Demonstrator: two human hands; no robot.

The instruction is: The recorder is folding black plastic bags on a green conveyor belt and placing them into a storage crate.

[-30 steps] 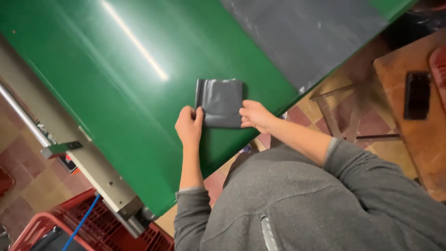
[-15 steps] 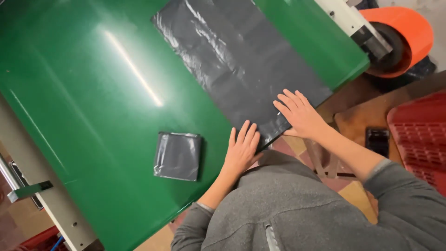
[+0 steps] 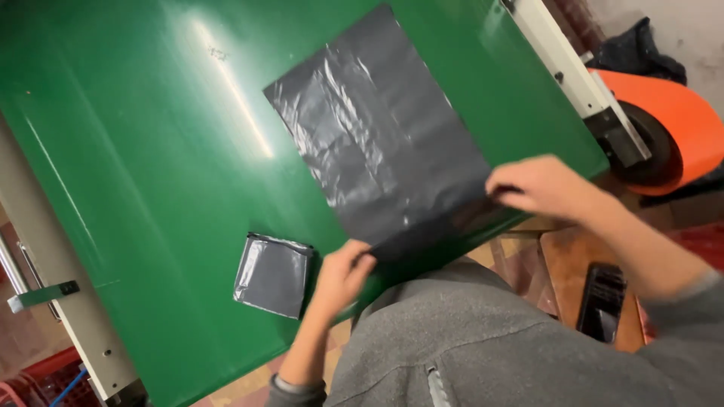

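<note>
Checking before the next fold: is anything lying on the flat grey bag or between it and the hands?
Nothing visible. The left hand and right hand already grip the flat grey bag's near edge; the folded grey bag lies apart, beside the left hand.

The bag [image 3: 377, 143] is thin grey plastic film, crinkled and shiny. The table [image 3: 136, 136] is smooth, glossy green. The folded bag [image 3: 273, 274] looks equally shiny.

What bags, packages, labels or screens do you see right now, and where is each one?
Flat grey plastic bag: spread on the green table, near edge pinched by left hand and right hand.
Folded grey bag: small glossy square, beside the left hand.
Dark phone: screen off, on a wooden surface, right of the person.
No labels visible.
</note>
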